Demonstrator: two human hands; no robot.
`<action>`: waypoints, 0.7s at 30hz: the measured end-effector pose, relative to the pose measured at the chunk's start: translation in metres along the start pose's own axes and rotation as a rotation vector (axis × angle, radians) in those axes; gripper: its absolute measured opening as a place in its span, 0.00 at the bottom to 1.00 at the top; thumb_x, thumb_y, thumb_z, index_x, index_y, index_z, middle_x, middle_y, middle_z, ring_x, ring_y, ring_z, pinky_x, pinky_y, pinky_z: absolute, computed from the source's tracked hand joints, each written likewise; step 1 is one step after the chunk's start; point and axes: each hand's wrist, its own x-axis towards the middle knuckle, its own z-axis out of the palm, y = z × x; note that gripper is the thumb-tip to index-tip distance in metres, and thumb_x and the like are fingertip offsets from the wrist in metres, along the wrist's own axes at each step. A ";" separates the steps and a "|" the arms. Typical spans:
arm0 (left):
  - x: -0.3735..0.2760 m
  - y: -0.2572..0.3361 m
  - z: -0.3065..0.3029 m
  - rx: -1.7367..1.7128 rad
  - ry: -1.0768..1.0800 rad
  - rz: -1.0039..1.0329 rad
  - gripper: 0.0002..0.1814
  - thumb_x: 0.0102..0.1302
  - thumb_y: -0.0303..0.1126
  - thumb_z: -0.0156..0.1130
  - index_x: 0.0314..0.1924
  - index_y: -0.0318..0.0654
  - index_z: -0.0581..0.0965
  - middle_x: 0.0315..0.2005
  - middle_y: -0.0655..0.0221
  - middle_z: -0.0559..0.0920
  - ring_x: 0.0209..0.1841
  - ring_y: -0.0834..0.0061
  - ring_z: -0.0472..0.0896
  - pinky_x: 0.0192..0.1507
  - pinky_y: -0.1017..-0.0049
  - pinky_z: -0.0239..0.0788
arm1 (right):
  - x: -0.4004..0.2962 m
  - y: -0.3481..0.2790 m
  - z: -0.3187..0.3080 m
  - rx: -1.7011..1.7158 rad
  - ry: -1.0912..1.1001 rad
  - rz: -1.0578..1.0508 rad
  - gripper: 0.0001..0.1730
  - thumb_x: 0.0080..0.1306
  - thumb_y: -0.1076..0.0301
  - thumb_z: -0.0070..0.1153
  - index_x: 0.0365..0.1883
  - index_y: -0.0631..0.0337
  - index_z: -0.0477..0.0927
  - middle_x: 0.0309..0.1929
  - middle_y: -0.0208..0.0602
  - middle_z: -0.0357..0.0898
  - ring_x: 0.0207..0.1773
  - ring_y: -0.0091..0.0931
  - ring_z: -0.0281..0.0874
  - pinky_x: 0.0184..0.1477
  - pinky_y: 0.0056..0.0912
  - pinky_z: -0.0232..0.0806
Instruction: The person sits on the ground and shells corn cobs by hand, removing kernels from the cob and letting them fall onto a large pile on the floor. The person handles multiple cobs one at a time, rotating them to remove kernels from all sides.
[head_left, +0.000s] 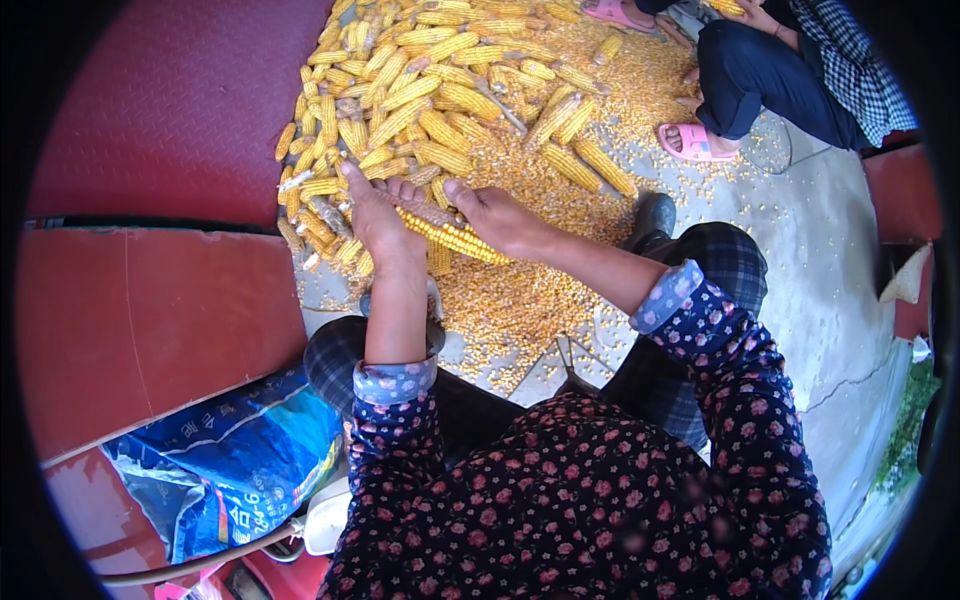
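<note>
Both of my hands hold one yellow corn cob (454, 238), slanting down to the right, with part of its side stripped of kernels. My left hand (377, 217) grips its upper left end, thumb raised along it. My right hand (504, 217) closes around its right part, thumb on top near the stripped strip. Beyond my hands lies a large heap of whole corn cobs (401, 90). Loose corn kernels (517, 307) are spread on the concrete floor under and in front of the cob, between my knees.
A co-worker in pink sandals (697, 142) sits at the upper right, a hand on another cob. A red metal door panel (165, 112) borders the heap on the left. A blue printed sack (232, 450) and a white plastic container (328, 514) lie at the lower left.
</note>
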 end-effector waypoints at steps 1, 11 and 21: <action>0.002 0.003 -0.002 -0.028 -0.002 0.004 0.28 0.66 0.59 0.51 0.24 0.45 0.56 0.17 0.75 0.58 0.20 0.78 0.57 0.24 0.76 0.56 | 0.003 0.002 -0.003 0.027 0.003 -0.019 0.45 0.66 0.30 0.28 0.29 0.67 0.78 0.28 0.51 0.78 0.33 0.39 0.75 0.41 0.43 0.67; 0.014 0.017 -0.013 -0.104 0.011 0.044 0.27 0.67 0.58 0.49 0.25 0.45 0.56 0.18 0.76 0.55 0.20 0.79 0.55 0.24 0.77 0.54 | -0.014 -0.014 -0.002 -0.118 -0.133 -0.106 0.45 0.60 0.25 0.39 0.30 0.68 0.76 0.26 0.49 0.75 0.32 0.37 0.74 0.39 0.42 0.66; -0.008 0.020 0.003 -0.044 -0.025 0.151 0.28 0.65 0.58 0.53 0.24 0.44 0.57 0.16 0.75 0.56 0.18 0.78 0.55 0.22 0.78 0.54 | -0.001 0.001 0.009 0.285 0.027 0.143 0.40 0.69 0.37 0.33 0.27 0.71 0.75 0.18 0.40 0.74 0.19 0.29 0.76 0.25 0.31 0.72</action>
